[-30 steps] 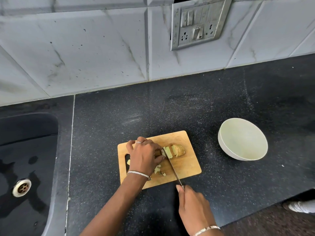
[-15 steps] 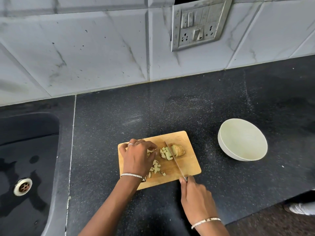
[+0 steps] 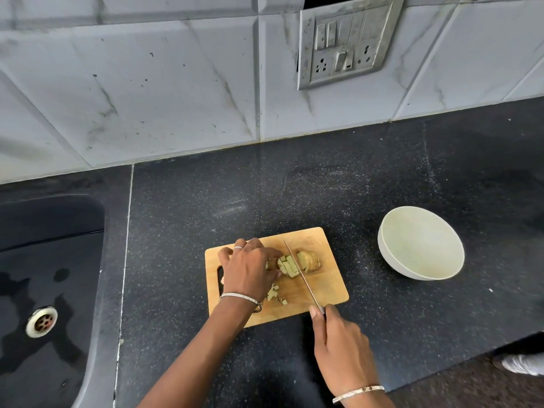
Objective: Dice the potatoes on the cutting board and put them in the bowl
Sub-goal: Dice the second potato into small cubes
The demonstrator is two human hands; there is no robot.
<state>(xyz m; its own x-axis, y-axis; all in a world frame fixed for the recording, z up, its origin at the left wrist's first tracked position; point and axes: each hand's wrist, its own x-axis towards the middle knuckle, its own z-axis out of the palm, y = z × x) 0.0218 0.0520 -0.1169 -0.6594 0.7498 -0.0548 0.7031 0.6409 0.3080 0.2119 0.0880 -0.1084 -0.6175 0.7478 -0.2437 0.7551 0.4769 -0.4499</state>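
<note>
A wooden cutting board (image 3: 326, 287) lies on the black counter. On it sit a sliced potato piece (image 3: 309, 260), a cluster of cut sticks and cubes (image 3: 287, 266), and small dice (image 3: 275, 294) nearer me. My left hand (image 3: 250, 269) rests fingers-down on the board's left part, its fingertips touching the cut pieces. My right hand (image 3: 341, 346) grips the handle of a knife (image 3: 300, 273), whose thin blade lies between the cut sticks and the sliced piece. A pale bowl (image 3: 388, 254), tilted and with nothing inside, stands to the right of the board.
A black sink (image 3: 44, 275) with a metal drain (image 3: 41, 321) is at the left. A tiled wall with a switch and socket plate (image 3: 343, 42) rises behind the counter. The counter's front edge runs at the lower right, with a shoe (image 3: 524, 363) on the floor below.
The knife moved right and forward across the board, from beside my left hand to between the cut sticks and the sliced piece. My left hand drew back to the left, uncovering more cut pieces.
</note>
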